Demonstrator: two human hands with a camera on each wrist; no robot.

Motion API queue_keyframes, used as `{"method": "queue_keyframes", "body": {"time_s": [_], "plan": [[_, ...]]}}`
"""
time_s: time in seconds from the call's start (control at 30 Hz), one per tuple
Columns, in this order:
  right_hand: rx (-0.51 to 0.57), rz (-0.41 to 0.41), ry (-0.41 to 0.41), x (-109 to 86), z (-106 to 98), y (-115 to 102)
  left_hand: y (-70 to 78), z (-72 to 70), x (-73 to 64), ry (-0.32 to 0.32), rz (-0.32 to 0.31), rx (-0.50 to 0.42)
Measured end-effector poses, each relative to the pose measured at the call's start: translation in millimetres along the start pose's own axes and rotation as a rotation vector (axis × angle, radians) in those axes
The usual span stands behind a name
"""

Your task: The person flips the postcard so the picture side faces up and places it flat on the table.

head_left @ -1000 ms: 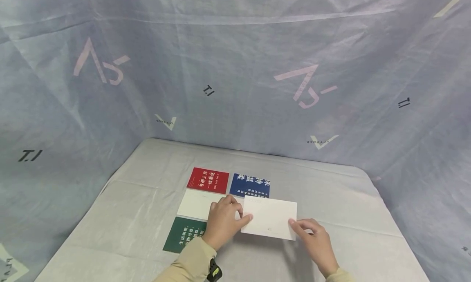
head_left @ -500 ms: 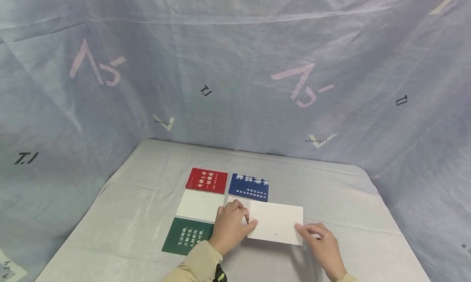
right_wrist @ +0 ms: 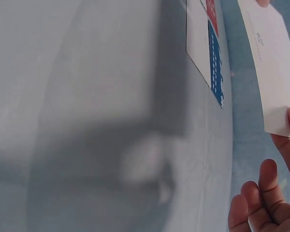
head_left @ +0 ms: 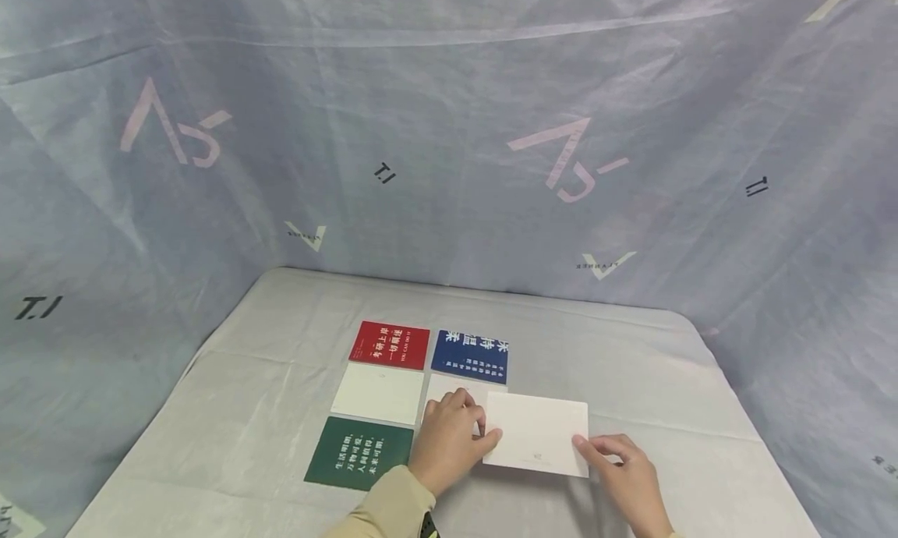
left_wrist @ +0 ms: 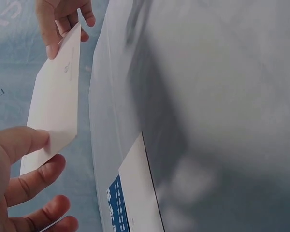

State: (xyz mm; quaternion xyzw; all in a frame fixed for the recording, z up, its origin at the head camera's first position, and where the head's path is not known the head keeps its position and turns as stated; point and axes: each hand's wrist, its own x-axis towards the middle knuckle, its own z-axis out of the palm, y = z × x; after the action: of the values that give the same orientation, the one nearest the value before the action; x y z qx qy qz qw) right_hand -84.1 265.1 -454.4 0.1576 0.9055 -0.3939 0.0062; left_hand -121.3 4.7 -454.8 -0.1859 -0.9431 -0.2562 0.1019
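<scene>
A plain white card [head_left: 536,429] with a small faint mark hangs above the table, apart from it. My left hand [head_left: 449,442] pinches its left edge between thumb and fingers. At the opposite edge, my right hand [head_left: 624,476] pinches it near the lower corner. In the left wrist view the card [left_wrist: 58,92] spans the gap between both hands. The right wrist view shows the other fingers [right_wrist: 268,176] of my right hand spread below the card. Beneath and beside my left hand, another white card [head_left: 440,387] lies on the table, partly hidden.
On the grey cloth-covered table [head_left: 596,351], a red card [head_left: 390,345], a white card [head_left: 377,394] and a green card [head_left: 359,454] form the left column. A blue card [head_left: 470,357] tops the second column. A printed grey-blue curtain [head_left: 449,132] surrounds the table's back and sides.
Both hands have carried the white card rightward and a little nearer, keeping their pinch. More of the green card and of the white card below the blue one now shows.
</scene>
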Motion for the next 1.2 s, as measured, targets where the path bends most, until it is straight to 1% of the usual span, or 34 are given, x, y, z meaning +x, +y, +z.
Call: {"method": "queue_keyframes", "body": {"time_s": [0.13, 0.3, 0.43, 0.67, 0.8, 0.97, 1.2], "plan": [[-0.017, 0.005, 0.0, -0.6, -4.3, 6.6, 6.7, 3.2, 0.0, -0.005, 0.02, 0.009], [-0.038, 0.009, 0.024, -0.6, -10.3, 15.0, 14.6, 10.1, -0.1, -0.01, 0.039, 0.024], [-0.052, 0.023, 0.013, -0.7, -14.9, 20.2, 19.6, 14.5, -1.2, -0.01, 0.061, 0.021], [-0.065, 0.056, -0.002, -0.3, -21.9, 27.3, 26.0, 21.3, -3.1, -0.018, 0.073, 0.008], [-0.072, 0.071, -0.008, -0.1, -25.6, 31.7, 30.1, 25.9, -3.8, -0.009, 0.091, 0.022], [-0.098, 0.07, 0.0, 0.6, -31.4, 39.2, 36.1, 32.1, -4.0, -0.007, 0.105, 0.034], [-0.111, 0.119, -0.024, 1.2, -41.7, 50.8, 45.9, 41.8, -4.5, -0.025, 0.109, 0.048]]}}
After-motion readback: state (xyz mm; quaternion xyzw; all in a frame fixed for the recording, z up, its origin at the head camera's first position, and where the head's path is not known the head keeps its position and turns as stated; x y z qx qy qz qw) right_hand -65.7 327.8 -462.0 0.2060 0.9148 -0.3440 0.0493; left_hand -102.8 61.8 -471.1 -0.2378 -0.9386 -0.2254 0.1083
